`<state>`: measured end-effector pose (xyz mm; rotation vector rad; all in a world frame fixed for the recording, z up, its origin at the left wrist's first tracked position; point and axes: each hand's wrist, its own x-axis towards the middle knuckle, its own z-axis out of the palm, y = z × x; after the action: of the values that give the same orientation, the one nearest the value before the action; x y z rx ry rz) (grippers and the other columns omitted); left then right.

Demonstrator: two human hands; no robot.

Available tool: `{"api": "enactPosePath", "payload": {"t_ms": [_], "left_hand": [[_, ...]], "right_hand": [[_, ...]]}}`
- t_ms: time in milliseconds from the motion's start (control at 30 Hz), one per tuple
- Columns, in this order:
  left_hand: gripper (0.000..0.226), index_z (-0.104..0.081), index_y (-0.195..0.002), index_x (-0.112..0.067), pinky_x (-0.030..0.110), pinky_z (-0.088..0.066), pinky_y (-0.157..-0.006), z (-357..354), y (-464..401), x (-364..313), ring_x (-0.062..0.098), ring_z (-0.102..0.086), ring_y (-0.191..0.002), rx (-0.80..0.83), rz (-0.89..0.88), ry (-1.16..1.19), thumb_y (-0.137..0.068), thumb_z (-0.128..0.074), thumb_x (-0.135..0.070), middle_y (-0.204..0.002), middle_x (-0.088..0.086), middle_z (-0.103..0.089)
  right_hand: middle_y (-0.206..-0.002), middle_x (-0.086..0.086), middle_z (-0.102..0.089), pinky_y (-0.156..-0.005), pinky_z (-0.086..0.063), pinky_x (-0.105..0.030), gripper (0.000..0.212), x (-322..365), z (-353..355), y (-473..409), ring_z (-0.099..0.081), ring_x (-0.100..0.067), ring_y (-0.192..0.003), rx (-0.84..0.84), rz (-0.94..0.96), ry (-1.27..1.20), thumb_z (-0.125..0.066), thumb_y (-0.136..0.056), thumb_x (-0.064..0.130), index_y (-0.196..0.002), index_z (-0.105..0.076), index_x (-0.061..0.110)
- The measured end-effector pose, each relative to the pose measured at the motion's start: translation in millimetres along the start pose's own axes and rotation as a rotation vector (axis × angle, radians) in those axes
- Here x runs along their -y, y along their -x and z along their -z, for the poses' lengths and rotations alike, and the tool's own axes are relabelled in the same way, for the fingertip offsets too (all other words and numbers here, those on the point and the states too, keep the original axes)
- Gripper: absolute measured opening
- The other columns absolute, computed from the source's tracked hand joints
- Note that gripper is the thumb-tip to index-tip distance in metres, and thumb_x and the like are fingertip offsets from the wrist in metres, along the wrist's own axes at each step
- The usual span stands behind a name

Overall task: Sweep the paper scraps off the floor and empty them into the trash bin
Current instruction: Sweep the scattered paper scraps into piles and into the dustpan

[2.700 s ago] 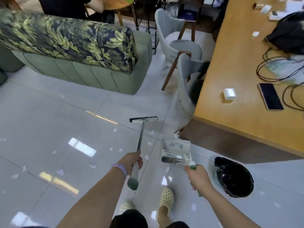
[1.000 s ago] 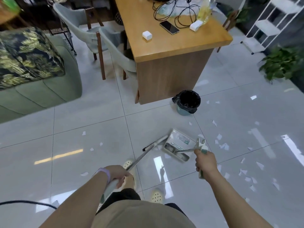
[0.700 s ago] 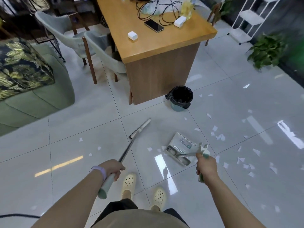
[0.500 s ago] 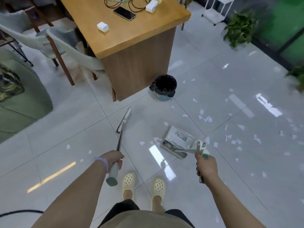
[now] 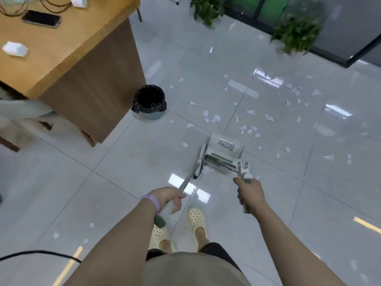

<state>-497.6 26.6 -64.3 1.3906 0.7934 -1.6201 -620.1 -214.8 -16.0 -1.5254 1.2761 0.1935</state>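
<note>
The bin (image 5: 149,103) stands on the floor (image 5: 123,162) at the worktop's (image 5: 61,48) corner. The left hand (image 5: 168,198) grips the broom (image 5: 199,162), its head against the dustpan's (image 5: 224,151) left side. The right hand (image 5: 250,193) grips the dustpan handle. Scraps (image 5: 214,118) lie scattered beyond the dustpan and toward the right.

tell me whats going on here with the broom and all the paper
A person is sweeping up. The left hand grips the broom, its head against the dustpan that the right hand holds on the floor. Many paper scraps lie beyond the pan, near the black-lined trash bin.
</note>
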Motion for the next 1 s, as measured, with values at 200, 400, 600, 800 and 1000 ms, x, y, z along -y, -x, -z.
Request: {"api": "enactPosePath", "payload": {"t_ms": [200,400,600,800,1000], "left_hand": [[0.032,-0.042,-0.073,-0.012,0.011,-0.029,-0.030,23.4,8.9,-14.0,0.009,-0.036,-0.027,0.113,0.084,0.052,-0.102,-0.054,-0.012,-0.049,0.001,-0.037],[0.029,-0.040,-0.076,-0.012,0.011,-0.027,-0.029,65.5,14.8,-21.7,0.010,-0.032,-0.026,-0.049,0.006,0.018,-0.102,-0.052,-0.010,-0.046,0.000,-0.034],[0.055,-0.052,-0.050,-0.003,0.021,-0.028,-0.039,93.1,12.3,-51.0,0.015,-0.032,-0.030,-0.176,-0.128,-0.224,-0.104,-0.049,-0.013,-0.042,0.004,-0.037],[0.039,-0.044,-0.067,-0.005,0.015,-0.030,-0.031,79.8,13.2,-96.6,0.015,-0.038,-0.024,-0.306,-0.188,-0.152,-0.104,-0.047,-0.015,-0.036,0.005,-0.041],[0.021,-0.046,-0.083,-0.007,0.015,-0.036,-0.041,25.2,-27.9,-134.3,0.016,-0.038,-0.031,-0.324,-0.105,-0.086,-0.103,-0.043,-0.015,-0.055,0.005,-0.046]], "right_hand": [[-0.058,-0.007,-0.038,-0.041,-0.038,-0.024,0.013,-3.5,33.7,17.3,-0.042,-0.020,-0.043,-0.113,-0.068,-0.261,-0.053,-0.094,0.004,-0.083,-0.048,0.009],[-0.056,-0.003,-0.028,-0.037,-0.026,-0.023,0.023,-32.7,24.3,35.6,-0.026,-0.013,-0.040,-0.245,-0.120,-0.496,-0.054,-0.095,0.004,-0.078,-0.043,0.016],[-0.053,-0.002,-0.031,-0.042,-0.027,-0.025,0.019,-42.5,9.7,43.8,-0.027,-0.017,-0.043,-0.260,-0.111,-0.506,-0.062,-0.092,0.019,-0.078,-0.049,0.016],[-0.051,-0.004,-0.031,-0.043,-0.027,-0.025,0.024,-38.8,11.9,4.6,-0.026,-0.018,-0.044,-0.247,-0.157,-0.452,-0.063,-0.091,0.022,-0.075,-0.047,0.013],[-0.049,-0.004,-0.032,-0.042,-0.028,-0.025,0.027,-30.5,26.1,-40.5,-0.026,-0.017,-0.040,-0.221,-0.232,-0.402,-0.057,-0.096,0.019,-0.073,-0.043,0.013]]}}
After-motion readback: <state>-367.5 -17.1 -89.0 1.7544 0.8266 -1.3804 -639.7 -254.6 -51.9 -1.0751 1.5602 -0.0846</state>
